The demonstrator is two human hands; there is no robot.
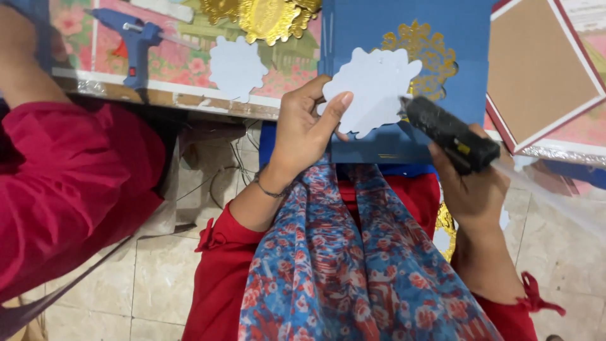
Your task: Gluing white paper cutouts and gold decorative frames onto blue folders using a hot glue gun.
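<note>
Left hand (302, 129) holds a white scalloped cutout (372, 88); right hand (470, 183) grips a black glue gun (449, 134)

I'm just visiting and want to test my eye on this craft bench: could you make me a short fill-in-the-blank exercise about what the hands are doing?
1. The left hand holds a scalloped cutout coloured ____.
2. The right hand grips a black ____ gun.
3. A second gun, lying on the table, is coloured ____.
4. The ornament on the blue card is coloured ____.

Missing words: white; glue; blue; gold.
</note>
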